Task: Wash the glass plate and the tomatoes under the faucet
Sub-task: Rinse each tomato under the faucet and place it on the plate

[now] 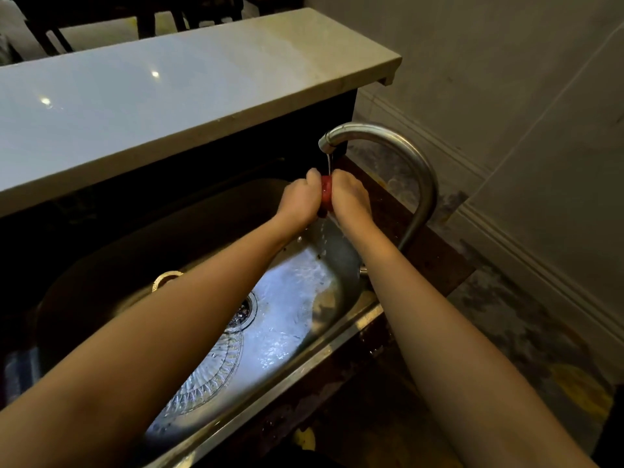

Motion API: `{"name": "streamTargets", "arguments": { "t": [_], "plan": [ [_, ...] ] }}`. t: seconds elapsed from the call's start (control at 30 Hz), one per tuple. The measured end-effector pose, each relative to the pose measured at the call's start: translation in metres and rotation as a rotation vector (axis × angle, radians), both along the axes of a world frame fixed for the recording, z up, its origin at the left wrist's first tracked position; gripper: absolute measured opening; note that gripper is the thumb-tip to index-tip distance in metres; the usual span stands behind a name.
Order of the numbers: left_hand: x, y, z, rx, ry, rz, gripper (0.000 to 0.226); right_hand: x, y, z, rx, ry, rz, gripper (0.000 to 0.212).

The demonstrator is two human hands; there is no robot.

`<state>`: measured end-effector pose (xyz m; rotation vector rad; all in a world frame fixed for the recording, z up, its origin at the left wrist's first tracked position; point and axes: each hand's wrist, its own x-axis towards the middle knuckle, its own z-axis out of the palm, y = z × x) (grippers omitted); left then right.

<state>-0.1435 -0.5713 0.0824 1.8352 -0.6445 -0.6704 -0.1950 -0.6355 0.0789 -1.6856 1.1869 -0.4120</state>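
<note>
A red tomato [326,192] is pressed between my left hand [300,199] and my right hand [349,197], right under the spout of the curved metal faucet [398,153]. A thin stream of water falls onto the tomato and drips down into the steel sink [341,336]. The patterned glass plate [211,376] lies flat on the sink floor near the front wall, partly hidden by my left forearm. Only a strip of the tomato shows between my hands.
A drain strainer [243,312] sits in the middle of the sink floor, with a brass-coloured ring [166,278] at the back left. A pale raised countertop [169,99] runs behind the sink. The wall [506,96] stands to the right.
</note>
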Motion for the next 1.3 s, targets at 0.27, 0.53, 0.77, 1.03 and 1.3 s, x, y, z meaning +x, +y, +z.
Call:
{"name": "streamTargets", "arguments": {
  "t": [0.27, 0.53, 0.77, 1.03, 1.3],
  "plan": [
    [0.002, 0.002, 0.002, -0.042, 0.303, -0.005, 0.048, -0.017, 0.007, -0.008, 0.005, -0.225, 0.104, 0.040],
    [-0.007, 0.000, 0.003, -0.093, 0.172, -0.063, 0.047, 0.000, -0.003, 0.001, 0.079, -0.065, -0.082, 0.039],
    [0.010, 0.019, 0.000, 0.159, 0.367, -0.097, 0.044, -0.038, 0.002, -0.028, -0.217, -0.034, 0.557, 0.052],
    [0.009, 0.039, -0.019, 0.302, 0.272, -0.171, 0.046, -0.047, 0.022, -0.037, -0.273, 0.027, 0.556, 0.059],
    [0.013, 0.060, -0.030, 0.300, -0.078, -0.241, 0.035, -0.050, 0.039, -0.047, -0.328, 0.084, 0.486, 0.057]
  ]
}}
